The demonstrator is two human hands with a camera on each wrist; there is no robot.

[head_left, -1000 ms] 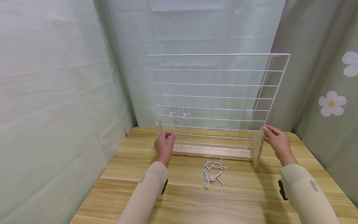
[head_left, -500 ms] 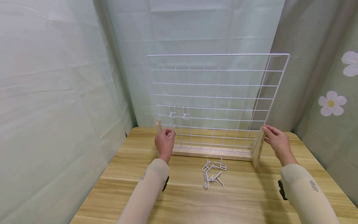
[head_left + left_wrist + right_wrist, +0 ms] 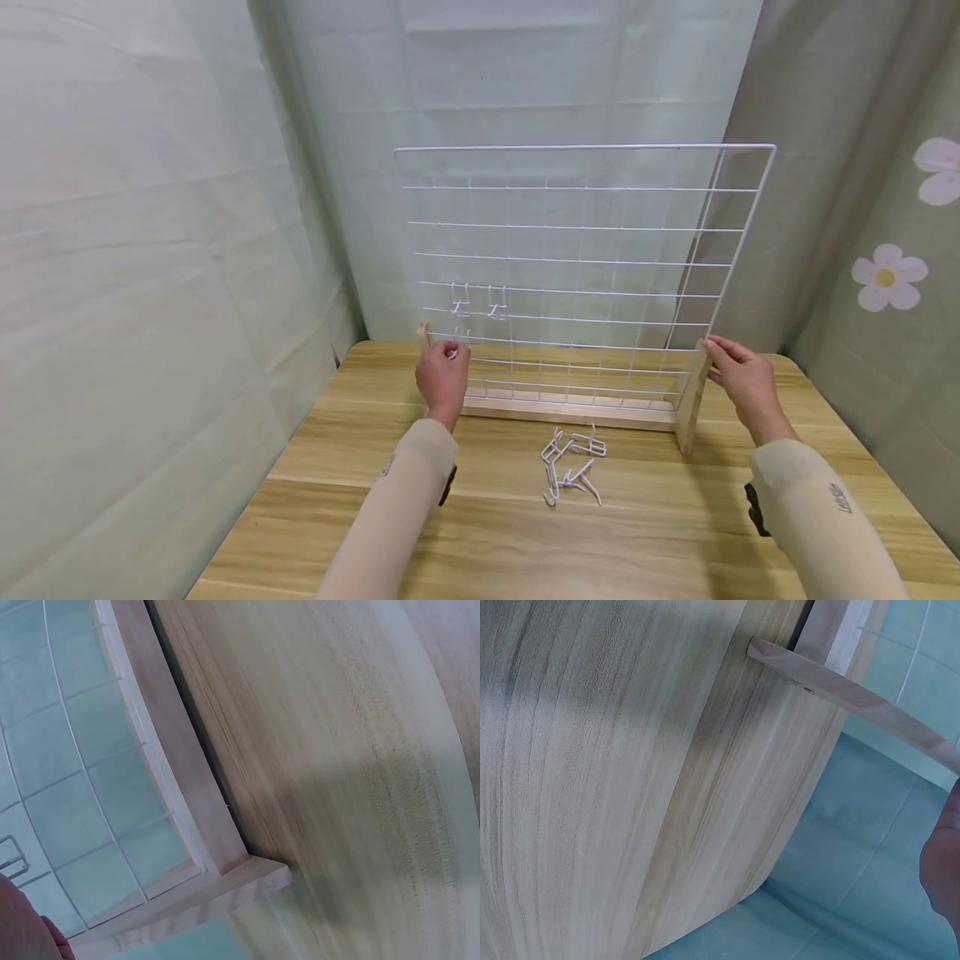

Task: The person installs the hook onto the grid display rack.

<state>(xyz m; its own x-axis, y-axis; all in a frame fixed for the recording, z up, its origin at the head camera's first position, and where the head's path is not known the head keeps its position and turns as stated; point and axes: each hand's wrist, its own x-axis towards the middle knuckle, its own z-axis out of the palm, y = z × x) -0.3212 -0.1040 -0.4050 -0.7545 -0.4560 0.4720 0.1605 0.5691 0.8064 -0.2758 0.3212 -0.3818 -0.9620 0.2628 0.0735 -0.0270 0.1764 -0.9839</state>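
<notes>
My left hand (image 3: 442, 379) pinches a white wire hook (image 3: 15, 859) against the lower left of a white wire grid (image 3: 585, 147). The hook's two upper prongs show above the fingertips, near a horizontal wire; the hand hides most of its body. Two similar hooks (image 3: 461, 303) hang side by side a little higher on the grid. At the other end, my right hand (image 3: 746, 387) grips the top of the right wooden upright (image 3: 692, 408) between thumb and fingers. The grid stands in a wooden base (image 3: 562, 409), leaning slightly back.
Several loose white wire hooks (image 3: 573, 467) lie in a small pile on the wooden table (image 3: 487, 533), in front of the base. Pale green curtains (image 3: 525, 67) surround the table at the back and sides.
My left hand has risen slightly with the hook, whose prongs now sit higher, close to a horizontal wire. The right hand stays on the upright.
</notes>
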